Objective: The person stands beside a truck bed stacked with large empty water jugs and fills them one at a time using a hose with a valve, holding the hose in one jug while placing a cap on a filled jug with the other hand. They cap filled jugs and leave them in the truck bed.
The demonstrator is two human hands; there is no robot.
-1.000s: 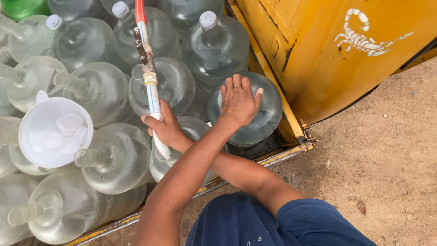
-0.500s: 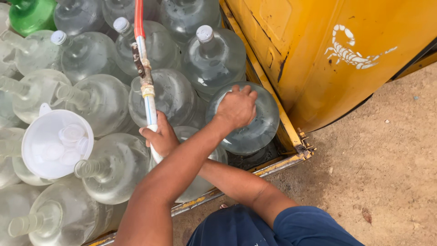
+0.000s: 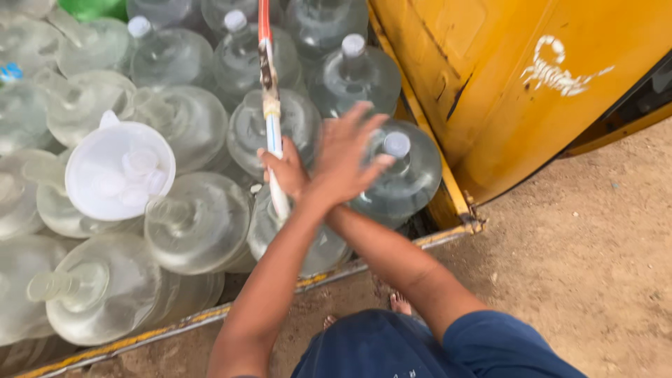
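Observation:
My right hand (image 3: 283,168) is closed around the pale lower end of a hose (image 3: 271,119), which turns red higher up and runs down from the top edge among the bottles. The hose tip is hidden behind my left forearm. My left hand (image 3: 346,154) crosses over the right arm. It is blurred, fingers spread, and hovers just left of a clear water bottle with a white cap (image 3: 397,145). That bottle (image 3: 413,182) stands at the right end of the load, beside a yellow wall.
Several large clear water bottles (image 3: 196,217) lie and stand packed on a yellow-edged bed (image 3: 140,336). A white funnel (image 3: 119,171) rests on one at the left. A green bottle (image 3: 91,7) shows at the top. A yellow metal panel (image 3: 504,105) rises on the right, above sandy ground (image 3: 581,259).
My left hand was pressed closed on the bottle's cap; it has lifted off and opened, leaving the white cap showing. My right hand keeps hold of the hose.

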